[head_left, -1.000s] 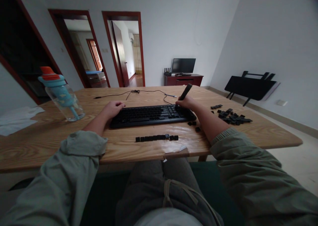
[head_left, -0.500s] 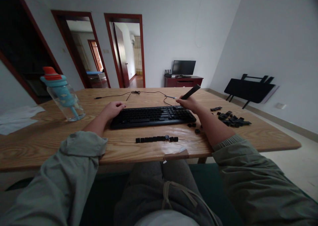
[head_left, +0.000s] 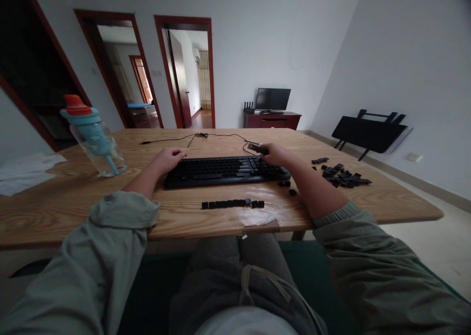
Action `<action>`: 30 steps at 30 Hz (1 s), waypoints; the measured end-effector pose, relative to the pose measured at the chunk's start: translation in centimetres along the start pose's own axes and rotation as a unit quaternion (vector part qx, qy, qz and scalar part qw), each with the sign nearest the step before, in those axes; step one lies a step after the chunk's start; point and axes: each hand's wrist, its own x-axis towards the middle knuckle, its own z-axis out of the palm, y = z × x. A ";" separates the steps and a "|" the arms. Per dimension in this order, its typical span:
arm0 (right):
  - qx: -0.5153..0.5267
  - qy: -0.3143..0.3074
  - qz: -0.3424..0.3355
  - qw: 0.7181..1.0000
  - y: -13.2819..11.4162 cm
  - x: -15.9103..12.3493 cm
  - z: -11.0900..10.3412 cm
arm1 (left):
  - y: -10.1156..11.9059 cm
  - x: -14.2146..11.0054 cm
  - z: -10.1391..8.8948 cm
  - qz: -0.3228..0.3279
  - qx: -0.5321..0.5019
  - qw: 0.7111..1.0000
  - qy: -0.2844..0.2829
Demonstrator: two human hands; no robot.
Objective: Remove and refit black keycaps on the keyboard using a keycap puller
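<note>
A black keyboard (head_left: pixel 221 170) lies across the wooden table in front of me. At its far left corner rests my left hand (head_left: pixel 170 159), fingers curled and closed against the edge. Over the number-pad end, my right hand (head_left: pixel 275 154) is closed around a slim dark tool (head_left: pixel 257 148), whose greyish end points left. The tool's exact kind is not clear. Nearer to me, a row of loose black keycaps (head_left: pixel 228 204) sits on the table. A few more keycaps (head_left: pixel 292 193) lie by my right forearm, and a heap of black keycaps (head_left: pixel 346 175) is farther right.
A clear water bottle (head_left: pixel 97 143) with a blue and red lid stands at the left, beside white tissue (head_left: pixel 29 170). A thin black cable (head_left: pixel 201 135) runs behind the keyboard. Tape (head_left: pixel 263 222) covers part of the near table edge.
My right hand has turned the tool from pointing up and right to lying low and pointing left. My left hand stays at the keyboard's corner.
</note>
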 end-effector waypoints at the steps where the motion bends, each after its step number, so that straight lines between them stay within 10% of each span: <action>1: -0.017 -0.007 -0.008 1.000 0.0 0.1 0.1 | 0.0 0.0 0.0 0.000 -0.004 1.000 0.002; 18: 0.056 -0.008 -0.035 0.998 0.0 -0.7 -0.2 | 1.2 -0.5 -0.3 -0.001 -0.006 1.000 0.001; 30: 0.197 -0.150 -0.118 0.962 -3.8 -4.4 0.6 | 1.3 -0.7 -0.2 0.003 -0.011 1.000 0.001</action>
